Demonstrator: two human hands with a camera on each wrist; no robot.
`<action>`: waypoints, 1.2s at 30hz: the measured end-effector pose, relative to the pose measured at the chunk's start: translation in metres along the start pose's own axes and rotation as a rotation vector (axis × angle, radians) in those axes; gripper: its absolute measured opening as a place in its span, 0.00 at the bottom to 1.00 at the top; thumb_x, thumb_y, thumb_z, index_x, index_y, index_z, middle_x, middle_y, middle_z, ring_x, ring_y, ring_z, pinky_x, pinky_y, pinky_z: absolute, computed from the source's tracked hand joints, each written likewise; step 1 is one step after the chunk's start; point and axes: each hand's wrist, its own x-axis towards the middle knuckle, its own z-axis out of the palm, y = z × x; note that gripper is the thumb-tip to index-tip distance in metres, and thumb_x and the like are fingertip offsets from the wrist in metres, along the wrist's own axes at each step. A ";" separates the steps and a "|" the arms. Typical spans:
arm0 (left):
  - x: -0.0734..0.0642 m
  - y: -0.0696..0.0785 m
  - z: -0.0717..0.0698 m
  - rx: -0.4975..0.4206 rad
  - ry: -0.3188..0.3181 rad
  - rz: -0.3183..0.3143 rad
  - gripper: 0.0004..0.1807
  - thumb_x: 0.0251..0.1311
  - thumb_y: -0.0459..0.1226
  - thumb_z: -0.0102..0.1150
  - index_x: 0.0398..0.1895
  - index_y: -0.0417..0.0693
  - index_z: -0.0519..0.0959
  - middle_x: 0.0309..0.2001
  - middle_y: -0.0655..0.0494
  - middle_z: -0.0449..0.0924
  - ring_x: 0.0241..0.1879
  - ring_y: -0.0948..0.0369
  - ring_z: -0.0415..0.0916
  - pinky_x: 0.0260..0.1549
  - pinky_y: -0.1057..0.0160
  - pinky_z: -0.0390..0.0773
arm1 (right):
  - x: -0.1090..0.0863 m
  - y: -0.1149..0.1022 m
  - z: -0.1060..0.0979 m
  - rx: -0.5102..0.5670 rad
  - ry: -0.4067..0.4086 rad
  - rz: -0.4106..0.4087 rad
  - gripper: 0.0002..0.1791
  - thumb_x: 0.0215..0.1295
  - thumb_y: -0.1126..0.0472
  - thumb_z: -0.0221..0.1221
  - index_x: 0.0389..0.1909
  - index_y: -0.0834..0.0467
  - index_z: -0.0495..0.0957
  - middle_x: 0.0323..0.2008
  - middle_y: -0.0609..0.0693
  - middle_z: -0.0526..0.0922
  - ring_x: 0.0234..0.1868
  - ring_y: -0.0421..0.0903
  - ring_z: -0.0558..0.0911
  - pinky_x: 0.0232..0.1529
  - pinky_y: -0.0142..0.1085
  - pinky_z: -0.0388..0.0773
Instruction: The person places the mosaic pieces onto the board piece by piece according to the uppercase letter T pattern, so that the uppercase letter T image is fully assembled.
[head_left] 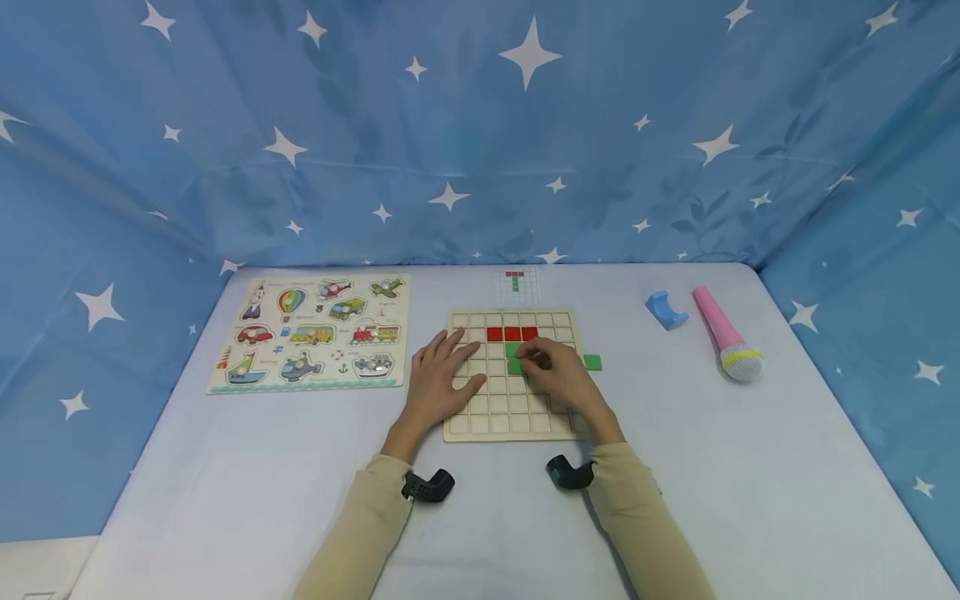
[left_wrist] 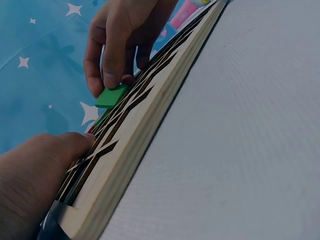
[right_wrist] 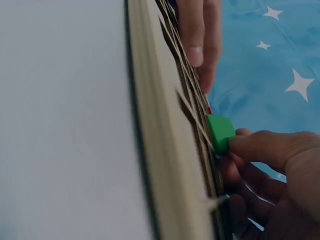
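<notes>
A wooden grid board lies on the table with a row of red square tiles near its top. Below the middle red tile sits a green tile in the grid. My right hand pinches another green tile between thumb and fingers, just under that one; in the left wrist view this pinched tile is tilted above the grid. My left hand rests with spread fingers on the board's left side. One more green tile lies by the board's right edge.
Behind the board is a small pattern card with a red and green T. A vehicle puzzle lies to the left. Toward the right are a blue curved block and a pink toy microphone. A starry blue curtain surrounds the table.
</notes>
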 end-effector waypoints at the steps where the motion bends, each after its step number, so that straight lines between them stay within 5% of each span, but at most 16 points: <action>1: 0.001 -0.001 0.000 0.004 0.001 0.000 0.29 0.59 0.55 0.56 0.64 0.58 0.71 0.71 0.52 0.61 0.71 0.48 0.53 0.62 0.43 0.57 | 0.001 -0.001 0.001 -0.009 0.005 0.009 0.07 0.64 0.62 0.58 0.43 0.55 0.79 0.41 0.50 0.84 0.38 0.44 0.82 0.43 0.40 0.78; 36: 0.002 -0.001 -0.003 0.000 -0.001 -0.002 0.28 0.59 0.53 0.56 0.63 0.57 0.72 0.70 0.51 0.61 0.71 0.48 0.54 0.62 0.42 0.57 | 0.003 -0.005 0.004 -0.078 0.011 0.024 0.10 0.64 0.63 0.59 0.44 0.56 0.81 0.40 0.50 0.80 0.38 0.45 0.81 0.43 0.40 0.78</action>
